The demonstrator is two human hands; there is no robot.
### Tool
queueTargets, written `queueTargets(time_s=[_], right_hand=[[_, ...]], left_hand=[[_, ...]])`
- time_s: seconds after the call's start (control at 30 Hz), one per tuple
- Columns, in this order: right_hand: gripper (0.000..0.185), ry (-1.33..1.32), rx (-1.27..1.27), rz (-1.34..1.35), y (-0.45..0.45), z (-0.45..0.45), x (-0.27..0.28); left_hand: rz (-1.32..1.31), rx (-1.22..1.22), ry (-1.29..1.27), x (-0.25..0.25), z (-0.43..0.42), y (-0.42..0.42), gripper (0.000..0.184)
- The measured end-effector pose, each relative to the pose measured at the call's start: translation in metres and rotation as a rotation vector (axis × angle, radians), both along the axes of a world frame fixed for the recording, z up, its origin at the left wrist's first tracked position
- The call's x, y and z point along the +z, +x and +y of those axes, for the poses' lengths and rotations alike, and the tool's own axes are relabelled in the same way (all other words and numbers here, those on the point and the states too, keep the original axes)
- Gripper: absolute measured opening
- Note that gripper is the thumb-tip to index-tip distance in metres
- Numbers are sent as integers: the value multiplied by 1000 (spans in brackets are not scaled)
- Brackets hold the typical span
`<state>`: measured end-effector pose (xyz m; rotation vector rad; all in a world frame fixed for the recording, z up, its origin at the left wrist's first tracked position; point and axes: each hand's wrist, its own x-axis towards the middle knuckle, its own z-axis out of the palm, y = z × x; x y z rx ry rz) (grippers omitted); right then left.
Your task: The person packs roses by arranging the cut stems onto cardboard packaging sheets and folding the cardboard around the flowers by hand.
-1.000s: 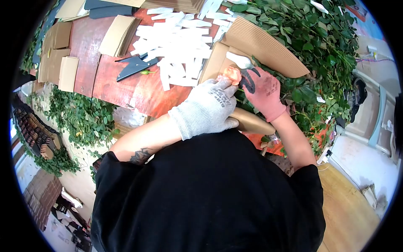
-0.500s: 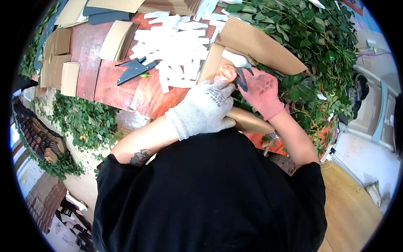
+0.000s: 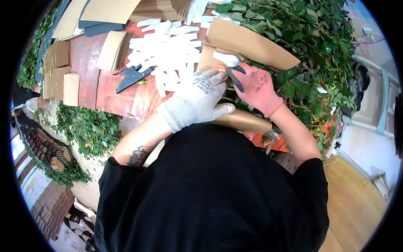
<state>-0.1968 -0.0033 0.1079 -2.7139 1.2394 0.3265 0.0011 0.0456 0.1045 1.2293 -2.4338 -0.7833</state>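
My left hand [image 3: 197,100], in a grey knit glove, lies with its fingers stretched over a peach-orange rose [image 3: 219,67], covering most of the bloom. Its thumb is held apart. Close by on the right, my right hand [image 3: 257,89] wears a pink glove with dark fingertips. Those fingers are curled together beside the rose, and whatever they grip is hidden. Just above both hands, a flower head in a white mesh sleeve [image 3: 226,58] rests on brown cardboard. Corrugated cardboard [image 3: 252,43] stands behind it. Green stems and leaves run below the right hand.
White paper strips [image 3: 168,52] are spread on the red table [image 3: 86,56], with a black cutting tool [image 3: 133,79] beside them. Cardboard pieces [image 3: 112,50] lie at the left. Leafy stems [image 3: 298,31] are heaped at the right. A brown roll [image 3: 243,120] lies near my body.
My left hand has shifted slightly left and now covers more of the rose. The right hand's fingers have curled in closer beside the flower. The whole view has moved a little.
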Motion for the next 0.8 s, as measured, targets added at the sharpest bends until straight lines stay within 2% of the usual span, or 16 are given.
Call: queueTargets(time_s=[0.03, 0.07, 0.13, 0.17, 0.3, 0.4, 0.5, 0.53, 0.57, 0.6, 0.67, 0.73, 0.8], right_hand=[[39, 34, -48, -192, -5, -4, -6], [39, 33, -53, -197, -6, -6, -7], [41, -152, -218, -228, -7, -7, -6], [43, -131, -240, -94, -4, -9, -8], [44, -98, -135, 18, 1, -14, -9], [44, -171, -125, -33, 1, -15, -17], [46, -101, -107, 52, 5, -10, -13], [46, -41, -93, 63, 4, -8, -13], [30, -254, -2, -112, -2, -6, -23], [30, -256, -17, -117, -2, -4, -26], [30, -293, 18, -117, -3, -2, -27], [30, -283, -4, -104, -2, -2, -28], [30, -273, -23, -96, -1, -1, -29]], left_hand=[[-60, -16, 31, 6, -1, 1, 61], [-118, -30, 63, 9, -2, 1, 61], [-97, -23, 41, 2, 0, 1, 61], [-71, -19, 19, -2, 1, 1, 61], [-79, -41, 3, -2, 1, 1, 60], [-141, -13, -13, 4, 1, -1, 59], [-129, -28, -21, -4, -7, 8, 50], [69, -51, 77, -13, -19, 20, 44], [266, -77, 174, -11, -26, 26, 39], [287, 155, 234, 1, -28, 30, 30], [187, 201, 63, 3, -38, 42, 29], [250, 166, 121, 8, -37, 34, 26], [179, -81, 2, -2, -31, 21, 26]])
